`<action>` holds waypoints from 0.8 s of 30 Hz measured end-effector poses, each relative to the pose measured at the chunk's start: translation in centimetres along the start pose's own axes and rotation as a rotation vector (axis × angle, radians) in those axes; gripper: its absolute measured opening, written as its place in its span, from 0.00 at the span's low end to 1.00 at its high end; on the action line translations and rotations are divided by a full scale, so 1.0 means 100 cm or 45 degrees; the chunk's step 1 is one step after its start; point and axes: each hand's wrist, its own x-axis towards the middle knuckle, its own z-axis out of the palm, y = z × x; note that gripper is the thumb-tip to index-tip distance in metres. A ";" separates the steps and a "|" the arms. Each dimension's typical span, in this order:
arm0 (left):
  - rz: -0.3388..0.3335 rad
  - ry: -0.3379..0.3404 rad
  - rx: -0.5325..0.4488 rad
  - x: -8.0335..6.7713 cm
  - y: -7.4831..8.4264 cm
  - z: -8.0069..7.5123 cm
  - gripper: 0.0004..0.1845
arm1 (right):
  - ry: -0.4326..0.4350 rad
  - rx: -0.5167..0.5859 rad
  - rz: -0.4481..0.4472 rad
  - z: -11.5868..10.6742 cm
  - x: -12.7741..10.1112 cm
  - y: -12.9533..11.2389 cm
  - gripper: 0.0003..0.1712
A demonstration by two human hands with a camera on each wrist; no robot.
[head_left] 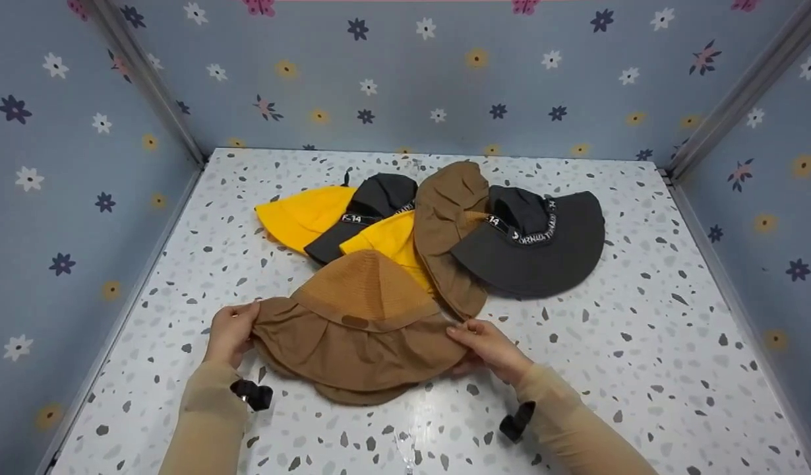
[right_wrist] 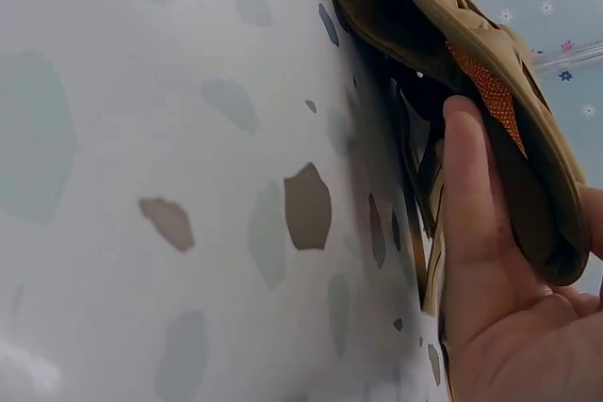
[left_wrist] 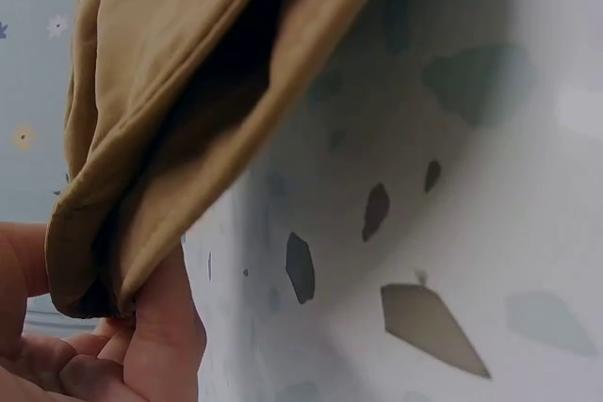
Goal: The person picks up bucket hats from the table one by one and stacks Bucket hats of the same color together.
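Observation:
A brown bucket hat (head_left: 362, 330) with a knitted crown lies near the front of the speckled table (head_left: 643, 343). My left hand (head_left: 233, 330) pinches the hat's left brim edge; in the left wrist view the folded brown brim (left_wrist: 179, 110) sits between thumb and fingers (left_wrist: 165, 327). My right hand (head_left: 488, 346) grips the right brim edge, and in the right wrist view the brim (right_wrist: 490, 91) lies over my fingers (right_wrist: 476, 195), slightly lifted off the table.
Behind it lies a pile of hats: two yellow ones (head_left: 306, 214) (head_left: 389, 241), a black one (head_left: 372, 204), another brown one (head_left: 448, 231) and a dark grey lettered one (head_left: 537, 241). Flowered blue walls (head_left: 62, 198) enclose the table on three sides.

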 end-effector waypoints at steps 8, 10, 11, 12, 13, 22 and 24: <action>0.042 0.031 0.122 0.002 -0.005 -0.005 0.33 | -0.017 -0.108 0.062 0.004 0.000 0.002 0.14; 0.057 0.045 0.147 0.003 -0.007 -0.006 0.32 | -0.019 -0.142 0.071 0.005 -0.001 0.002 0.15; 0.065 0.055 0.158 0.004 -0.008 -0.007 0.32 | -0.021 -0.158 0.072 0.005 -0.001 0.002 0.15; 0.074 0.065 0.174 0.005 -0.009 -0.007 0.31 | -0.022 -0.170 0.073 0.005 -0.001 0.002 0.15; 0.084 0.075 0.192 0.005 -0.010 -0.008 0.30 | -0.022 -0.183 0.071 0.006 -0.001 0.002 0.15; 0.124 0.108 0.348 0.007 -0.014 -0.012 0.29 | -0.019 -0.244 0.073 0.007 -0.001 0.005 0.15; 0.134 0.118 0.384 0.007 -0.013 -0.012 0.29 | -0.013 -0.254 0.068 0.006 -0.001 0.006 0.15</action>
